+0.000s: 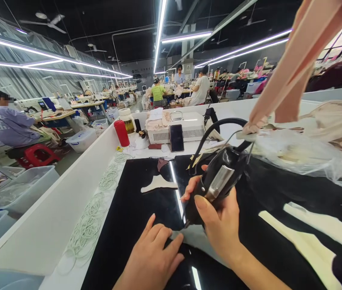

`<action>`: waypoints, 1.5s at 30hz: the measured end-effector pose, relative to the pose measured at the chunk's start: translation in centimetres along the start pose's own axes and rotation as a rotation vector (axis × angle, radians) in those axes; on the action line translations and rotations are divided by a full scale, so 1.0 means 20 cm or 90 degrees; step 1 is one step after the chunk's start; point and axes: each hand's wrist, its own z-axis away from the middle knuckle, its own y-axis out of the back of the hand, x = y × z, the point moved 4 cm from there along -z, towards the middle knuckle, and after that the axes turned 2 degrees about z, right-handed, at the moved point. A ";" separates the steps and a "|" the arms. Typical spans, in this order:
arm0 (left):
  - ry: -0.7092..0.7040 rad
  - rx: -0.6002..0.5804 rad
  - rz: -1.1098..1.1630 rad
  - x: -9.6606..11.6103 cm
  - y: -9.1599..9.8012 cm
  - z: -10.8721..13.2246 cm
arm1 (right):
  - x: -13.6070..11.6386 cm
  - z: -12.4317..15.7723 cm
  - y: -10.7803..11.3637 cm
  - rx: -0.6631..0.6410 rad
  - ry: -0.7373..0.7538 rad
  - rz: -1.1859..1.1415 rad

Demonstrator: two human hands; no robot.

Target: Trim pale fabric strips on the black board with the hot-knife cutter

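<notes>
My right hand [223, 229] is wrapped around a black hand-held tool [199, 205] with a silver metal lever, its tip pointing down to the left. A thick black cable [209, 131] loops from its top, and a pink fabric strip [288, 86] is tied there, running up out of view. My left hand [153, 257] lies open with fingers spread, fingertips beside the tool's tip at the edge of a greyish piece of material [196, 237]. That piece is partly hidden under both hands. All this is on a glossy black work surface [134, 209].
Cream cut pieces [306, 249] lie at right, another cream piece [159, 183] ahead. Pale green cord coils [89, 217] line the left wall [50, 209]. A phone [176, 137], red bottle [121, 133] and white box [189, 125] stand behind. Plastic bags [306, 155] sit right. Several people work beyond.
</notes>
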 end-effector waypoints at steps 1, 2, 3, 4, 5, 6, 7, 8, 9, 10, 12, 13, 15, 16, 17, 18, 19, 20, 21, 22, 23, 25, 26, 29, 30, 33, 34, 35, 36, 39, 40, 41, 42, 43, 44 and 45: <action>-0.006 0.003 0.002 -0.01 0.00 0.00 | -0.02 -0.01 0.02 -0.005 0.005 0.013; -0.010 0.011 0.003 -0.01 0.00 0.00 | -0.04 -0.02 0.05 -0.010 0.012 0.031; -0.012 0.033 0.001 -0.02 0.00 0.00 | -0.06 -0.02 0.07 -0.014 0.022 0.052; -0.013 0.060 -0.002 -0.03 0.00 0.00 | -0.08 -0.03 0.10 -0.014 0.033 0.074; -0.011 0.083 -0.005 -0.04 0.00 0.00 | -0.10 -0.03 0.13 -0.012 0.042 0.095; -0.012 0.097 -0.008 -0.05 0.00 0.01 | -0.11 -0.03 0.16 -0.004 0.051 0.112; -0.015 0.097 -0.010 -0.05 -0.01 0.01 | -0.13 -0.03 0.19 0.008 0.057 0.121; -0.020 0.085 -0.014 -0.06 -0.01 0.01 | -0.13 -0.03 0.21 0.020 0.059 0.125; -0.025 0.063 -0.018 -0.06 -0.01 0.02 | -0.14 -0.03 0.24 0.032 0.056 0.125; -0.031 0.039 -0.024 -0.07 -0.02 0.02 | -0.15 -0.02 0.26 0.042 0.053 0.125; -0.039 0.013 -0.038 -0.08 -0.02 0.03 | -0.15 0.00 0.30 0.056 0.044 0.137; -0.042 0.004 -0.044 -0.08 -0.02 0.04 | -0.15 0.00 0.31 0.059 0.040 0.147; -0.049 -0.014 -0.053 -0.09 -0.02 0.04 | -0.16 0.02 0.34 0.064 0.034 0.159; -0.052 -0.021 -0.054 -0.09 -0.02 0.04 | -0.16 0.03 0.35 0.065 0.033 0.161; -0.050 -0.030 -0.055 -0.10 -0.02 0.04 | -0.16 0.03 0.35 0.064 0.031 0.159; -0.046 -0.042 -0.056 -0.10 -0.02 0.04 | -0.17 0.03 0.35 0.061 0.028 0.156; -0.041 -0.054 -0.056 -0.10 -0.02 0.04 | -0.17 0.04 0.36 0.058 0.026 0.153; -0.034 -0.067 -0.056 -0.10 -0.02 0.03 | -0.17 0.04 0.36 0.056 0.024 0.150; -0.028 -0.079 -0.055 -0.10 -0.02 0.03 | -0.17 0.04 0.36 0.054 0.022 0.148; -0.024 -0.089 -0.054 -0.11 -0.02 0.03 | -0.18 0.04 0.36 0.051 0.020 0.147; -0.022 -0.096 -0.053 -0.11 -0.02 0.02 | -0.18 0.04 0.36 0.049 0.019 0.146; -0.020 -0.102 -0.050 -0.13 -0.02 0.02 | -0.18 0.04 0.35 0.043 0.017 0.146; -0.016 -0.105 -0.046 -0.15 -0.02 0.02 | -0.18 0.05 0.36 0.041 0.016 0.146; 0.006 -0.125 -0.020 -0.20 -0.02 0.01 | -0.19 0.06 0.37 0.037 0.013 0.148; 0.014 -0.132 -0.011 -0.21 -0.02 0.01 | -0.19 0.06 0.37 0.038 0.013 0.149; 0.043 -0.129 0.009 -0.21 0.00 -0.01 | -0.20 0.08 0.38 0.039 0.013 0.151; 0.058 -0.119 0.016 -0.20 0.01 -0.03 | -0.20 0.08 0.39 0.038 0.013 0.148; 0.077 -0.109 0.027 -0.18 0.02 -0.04 | -0.20 0.09 0.39 0.036 0.012 0.143; 0.098 -0.102 0.041 -0.15 0.03 -0.06 | -0.20 0.09 0.39 0.034 0.012 0.138; 0.154 -0.108 0.096 -0.07 0.01 -0.10 | -0.19 0.09 0.38 0.032 0.012 0.129; 0.163 -0.116 0.115 -0.04 0.00 -0.11 | -0.19 0.09 0.38 0.031 0.013 0.129; 0.167 -0.125 0.133 -0.01 -0.02 -0.12 | -0.19 0.09 0.37 0.029 0.015 0.132; 0.165 -0.134 0.148 0.01 -0.04 -0.13 | -0.19 0.09 0.37 0.028 0.017 0.134; 0.159 -0.142 0.160 0.02 -0.05 -0.14 | -0.19 0.09 0.36 0.026 0.017 0.136; 0.152 -0.148 0.172 0.03 -0.06 -0.15 | -0.19 0.09 0.36 0.025 0.016 0.138; 0.142 -0.150 0.183 0.03 -0.07 -0.16 | -0.19 0.09 0.36 0.025 0.014 0.138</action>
